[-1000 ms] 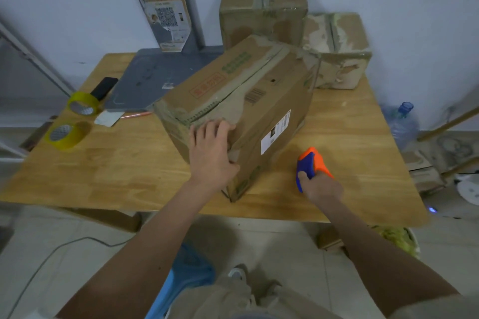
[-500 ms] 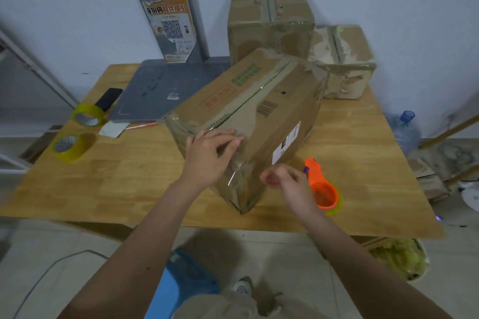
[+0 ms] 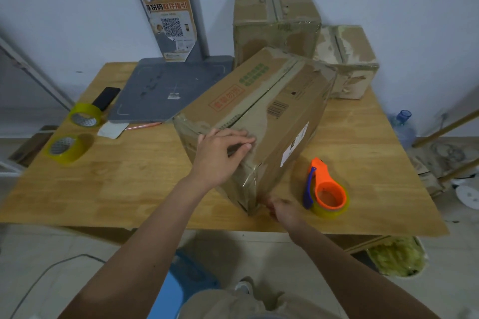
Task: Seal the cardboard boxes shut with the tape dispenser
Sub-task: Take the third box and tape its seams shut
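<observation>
A person's left hand (image 3: 220, 155) lies with fingers extended on the near top edge of a large cardboard box (image 3: 259, 116) standing askew at mid-table (image 3: 116, 189), while the right hand (image 3: 283, 211), blurred at the box's lower near corner, leaves it impossible to tell whether its fingers grip anything. The orange tape dispenser (image 3: 328, 189) lies unheld just right of the box. The box looks stiff but worn and probably light; it is best steadied on top, the dispenser taken by its handle.
</observation>
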